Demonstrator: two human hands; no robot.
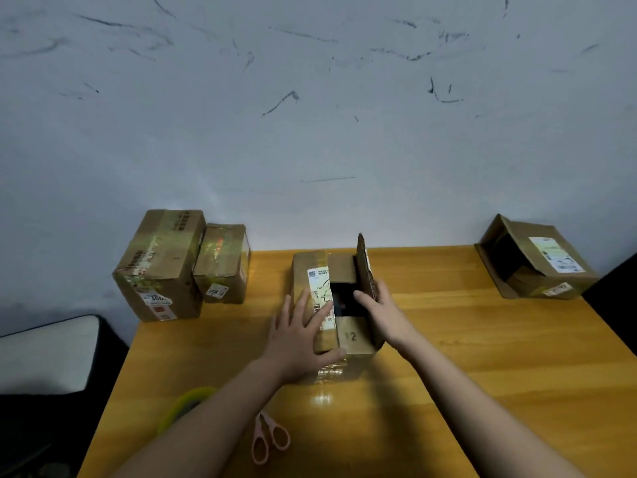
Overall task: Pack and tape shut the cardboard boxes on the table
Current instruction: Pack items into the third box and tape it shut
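Holding half-open box (348, 339), dark item (346, 301) inside; hands (300, 336) on flaps.

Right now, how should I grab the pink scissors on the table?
Take the pink scissors by the two finger loops, coming from the near edge of the table. They lie flat with the loops toward you and the blades pointing away under the left forearm.

raised flap (363, 263) blocks right; scissors (270, 438) near
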